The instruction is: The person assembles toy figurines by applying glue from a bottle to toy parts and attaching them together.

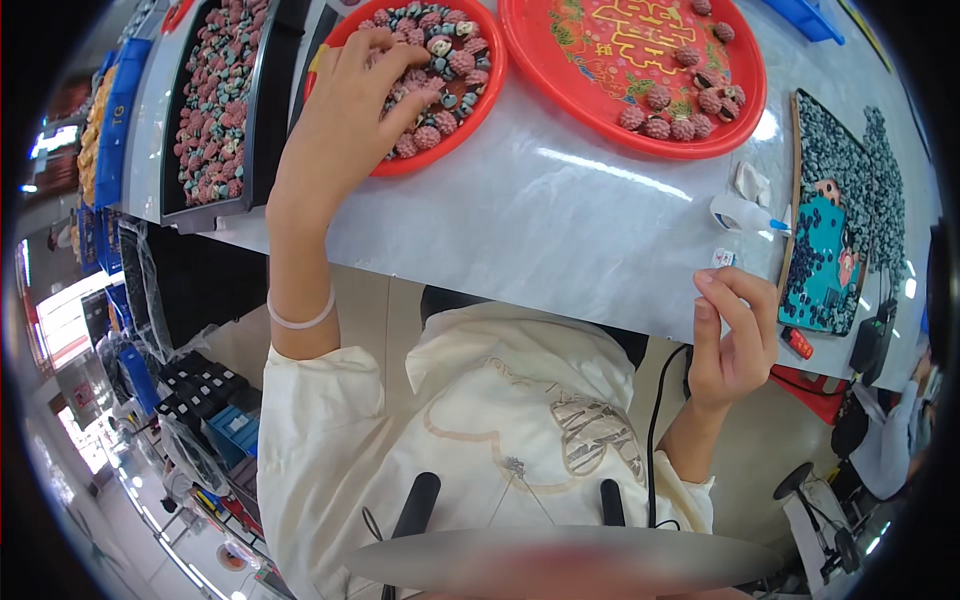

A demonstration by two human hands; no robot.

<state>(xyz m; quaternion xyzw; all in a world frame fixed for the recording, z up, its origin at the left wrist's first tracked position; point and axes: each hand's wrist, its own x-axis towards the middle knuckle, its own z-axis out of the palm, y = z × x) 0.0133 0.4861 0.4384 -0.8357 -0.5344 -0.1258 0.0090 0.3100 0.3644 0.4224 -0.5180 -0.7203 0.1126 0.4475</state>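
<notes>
My left hand (345, 115) reaches over a red round tray (487, 100) at the upper middle, its fingers apart and their tips down among the pieces. That tray holds bumpy pink ball-shaped pieces (461, 62) mixed with small dark and grey-green bits. No piece is visibly gripped there. My right hand (735, 335) is raised in front of the table's near edge at the right. Its thumb and fingers are curled in a loose pinch; anything between them is too small to make out. Close above it lies a small white printed piece (723, 258).
A larger red tray (600, 115) with a yellow pattern holds several bumpy pink balls. A white glue bottle (738, 213) with a blue tip lies near a crumpled white tissue (752, 184). At right, a teal tray (815, 262) carries dark bits; at left stands a black bin (262, 110) of pink pieces.
</notes>
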